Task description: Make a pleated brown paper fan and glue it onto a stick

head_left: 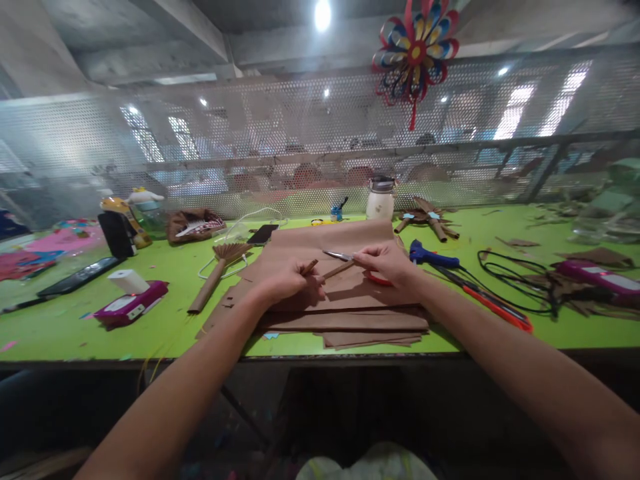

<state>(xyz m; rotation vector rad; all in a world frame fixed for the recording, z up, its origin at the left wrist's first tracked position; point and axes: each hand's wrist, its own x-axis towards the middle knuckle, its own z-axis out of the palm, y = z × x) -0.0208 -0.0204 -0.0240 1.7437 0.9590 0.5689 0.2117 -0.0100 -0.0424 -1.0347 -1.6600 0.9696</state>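
Above a stack of brown kraft paper (pixel 320 250), my left hand (pixel 290 283) is closed around a narrow brown paper piece (pixel 309 267), one end of which sticks up past the fingers. A thin brown paper strip (pixel 337 271) runs between my two hands. My right hand (pixel 385 261) is closed on a pair of scissors (pixel 338 255), whose metal blades point left over the paper. The red handle (pixel 379 279) of the scissors shows under that hand. Whether my right fingers also pinch the strip's end is hard to make out.
A pleated paper piece (pixel 215 277) lies left of the stack, near a purple power strip (pixel 131 303). To the right are a blue glue gun (pixel 434 255), an orange cutter (pixel 497 308) and a black cable (pixel 515 283). A white jar (pixel 381 200) stands behind the stack.
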